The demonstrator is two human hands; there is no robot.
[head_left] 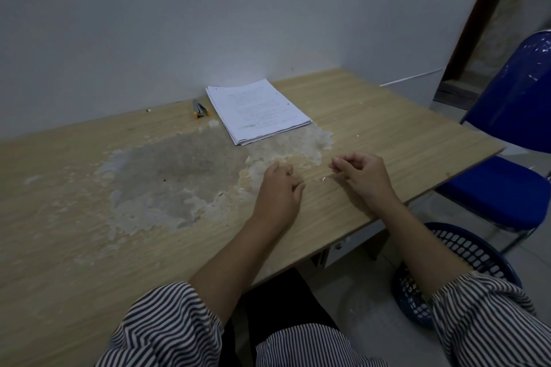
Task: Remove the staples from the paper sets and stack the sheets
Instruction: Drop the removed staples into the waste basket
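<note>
- Two hands low over the near right part of the wooden table [89, 217], well apart from the paper.
- Left hand [278, 188] knuckles up, resting on the tabletop, fingers curled under; nothing seen held in it.
- Right hand [360, 174] just beside it, thumb and forefinger tips brought together as in a pinch; whatever lies between them too small to tell.
- A few pale specks on the wood between and around the hands, too small to name.
- One stack of printed sheets [259, 110] lying flat at the far edge of the table, close to the wall [208, 24], edges roughly squared, corners slightly fanned.
- Just left of the stack, a small grey and yellow stapler [200, 110], lying beside but apart from the paper.
- Large worn patch [179, 170] where the table's surface has peeled, reaching from the middle to the stack's near edge.
- Striped sleeves [167, 328] pushed up on both forearms.
- Blue chair [512, 143] to the right of the table; blue lattice basket [456, 262] on the floor below it.
</note>
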